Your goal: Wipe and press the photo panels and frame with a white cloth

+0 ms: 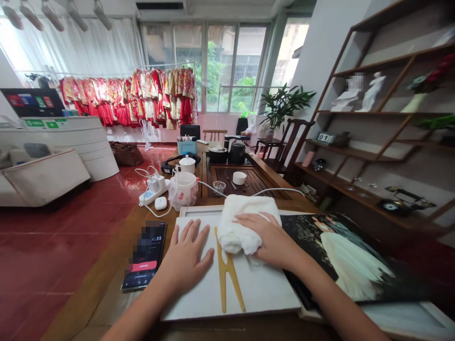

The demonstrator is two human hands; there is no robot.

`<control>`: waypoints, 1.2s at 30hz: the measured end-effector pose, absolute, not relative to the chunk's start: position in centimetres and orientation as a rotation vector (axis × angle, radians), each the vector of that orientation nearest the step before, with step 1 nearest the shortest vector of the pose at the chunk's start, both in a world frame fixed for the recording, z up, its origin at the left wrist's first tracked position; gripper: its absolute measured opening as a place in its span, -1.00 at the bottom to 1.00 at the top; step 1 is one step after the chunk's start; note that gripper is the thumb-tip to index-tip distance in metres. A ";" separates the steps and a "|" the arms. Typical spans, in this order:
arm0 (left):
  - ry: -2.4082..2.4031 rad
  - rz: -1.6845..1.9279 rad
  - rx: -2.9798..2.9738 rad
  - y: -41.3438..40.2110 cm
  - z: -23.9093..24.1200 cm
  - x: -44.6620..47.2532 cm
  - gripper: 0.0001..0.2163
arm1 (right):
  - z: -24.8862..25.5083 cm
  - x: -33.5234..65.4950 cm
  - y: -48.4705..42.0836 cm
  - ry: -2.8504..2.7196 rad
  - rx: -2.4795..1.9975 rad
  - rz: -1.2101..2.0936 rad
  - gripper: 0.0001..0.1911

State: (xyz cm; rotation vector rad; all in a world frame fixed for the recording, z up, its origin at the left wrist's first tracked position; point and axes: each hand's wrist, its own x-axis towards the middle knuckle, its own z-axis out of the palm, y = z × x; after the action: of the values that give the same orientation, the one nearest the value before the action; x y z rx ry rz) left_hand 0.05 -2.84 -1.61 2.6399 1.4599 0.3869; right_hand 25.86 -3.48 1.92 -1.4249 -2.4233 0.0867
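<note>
My left hand [188,260] lies palm down on a white board [263,289], its fingers spread and nothing in it. A folded white towel [245,208] sits at the board's far side. My right hand [272,239] grips the towel from the right, fingers laid across its top; the thumb is mostly hidden. Between my hands, a yellow forked piece [224,279] with two long legs lies on the board, its upper end close against the towel. I cannot tell exactly what kind of thing it is.
Left of the board lies a phone [145,255]. Behind are a power strip [152,189], a plastic-lined bin [185,189], a white cup [239,178] and a dark tea tray [256,187]. A large photo print [341,255] lies at the right, beside wooden shelves [377,113].
</note>
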 end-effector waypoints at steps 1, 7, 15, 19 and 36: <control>1.465 0.383 2.638 -2.8 -1.6 0.1 -0.50 | 1.8 25.7 -3.6 -2.431 -1.443 0.059 -0.30; 1.492 0.372 2.630 -2.9 -1.5 0.2 -0.49 | 2.3 25.5 -4.6 -2.556 -1.327 0.094 -0.32; 1.481 0.355 2.627 -2.8 -1.5 0.1 -0.49 | 3.9 24.8 -5.9 -2.647 -1.220 0.213 -0.39; 1.487 0.334 2.623 -2.7 -1.6 0.1 -0.48 | 4.9 24.7 -6.9 -2.690 -1.157 0.293 -0.49; 1.482 0.295 2.674 -2.8 -1.4 0.1 -0.49 | 3.5 24.9 -6.1 -2.599 -1.293 0.337 -0.34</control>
State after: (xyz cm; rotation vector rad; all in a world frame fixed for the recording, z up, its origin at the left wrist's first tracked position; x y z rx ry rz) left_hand 0.13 -2.78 -1.43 2.6739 1.4818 0.2952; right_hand 24.87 -6.12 3.53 -1.2933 -2.5987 0.3368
